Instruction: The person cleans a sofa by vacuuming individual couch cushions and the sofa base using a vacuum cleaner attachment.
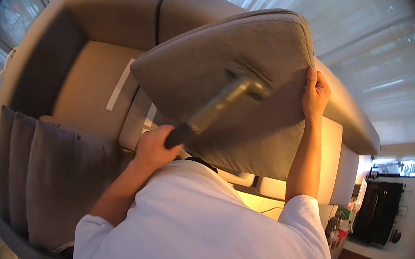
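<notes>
My left hand (154, 147) is closed around the black handle of a vacuum nozzle (220, 102) with a wide, T-shaped head. Motion smears the nozzle, and its head lies against the broad face of a large grey-brown sofa cushion (189, 68). That cushion is tilted up on the sofa in front of me. At its right edge, my right hand (317, 94) grips the side, thumb on the near face and the other fingers partly hidden.
The curved sofa (110, 10) extends to both sides, with pale strips (120, 85) on its seat. Several dark cushions (64, 183) stand together at the left. Sheer curtains (382, 53) hang behind. A dark television (377, 212) and small items (342, 225) are at the right.
</notes>
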`<control>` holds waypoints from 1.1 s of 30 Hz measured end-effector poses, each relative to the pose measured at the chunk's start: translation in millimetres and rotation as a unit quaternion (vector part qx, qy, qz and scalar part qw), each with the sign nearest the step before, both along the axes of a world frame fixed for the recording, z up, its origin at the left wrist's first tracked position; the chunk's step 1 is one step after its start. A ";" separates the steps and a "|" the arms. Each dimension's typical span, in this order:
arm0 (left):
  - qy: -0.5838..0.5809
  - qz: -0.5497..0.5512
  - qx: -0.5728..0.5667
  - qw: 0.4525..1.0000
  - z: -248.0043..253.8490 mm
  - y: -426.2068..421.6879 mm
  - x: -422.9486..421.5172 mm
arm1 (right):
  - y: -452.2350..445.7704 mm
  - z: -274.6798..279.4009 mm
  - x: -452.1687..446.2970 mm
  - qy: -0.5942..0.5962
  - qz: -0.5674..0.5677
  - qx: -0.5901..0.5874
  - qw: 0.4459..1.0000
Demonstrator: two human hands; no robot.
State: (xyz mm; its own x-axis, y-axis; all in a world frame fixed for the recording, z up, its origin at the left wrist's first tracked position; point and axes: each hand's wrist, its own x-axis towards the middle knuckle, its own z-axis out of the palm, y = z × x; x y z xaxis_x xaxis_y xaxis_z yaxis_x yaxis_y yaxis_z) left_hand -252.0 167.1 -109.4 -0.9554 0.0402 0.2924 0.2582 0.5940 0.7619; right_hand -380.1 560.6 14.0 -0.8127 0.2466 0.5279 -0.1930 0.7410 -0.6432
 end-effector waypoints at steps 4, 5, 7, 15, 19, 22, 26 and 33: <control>0.077 -0.083 -0.071 0.991 -54.3 -27.4 -15.2 | -11.4 7.9 14.5 0.009 -0.026 0.011 1.000; 0.068 -0.070 -0.084 0.992 -74.8 -50.3 -17.9 | -6.3 5.5 19.4 0.010 -0.024 0.005 1.000; -0.039 -0.016 -0.109 0.993 -109.5 -100.0 -0.1 | -5.3 5.2 36.6 0.007 -0.032 0.005 0.999; 0.006 -0.076 0.014 0.997 -17.6 -93.0 22.0 | -44.8 15.7 85.8 0.069 -0.095 0.017 0.993; 0.048 -0.139 0.018 0.989 -55.7 -74.9 15.0 | -58.2 17.5 98.8 0.061 -0.101 0.031 0.992; 0.002 -0.128 -0.002 0.992 -101.1 -104.1 18.5 | -64.3 16.7 116.5 0.056 -0.107 0.036 0.992; 0.004 -0.125 0.000 0.992 -79.0 -115.2 28.2 | -66.6 20.0 112.1 0.070 -0.115 0.023 0.991; 0.000 -0.133 -0.004 0.991 -77.9 -101.5 30.2 | -71.6 22.7 126.3 0.034 -0.131 0.045 0.990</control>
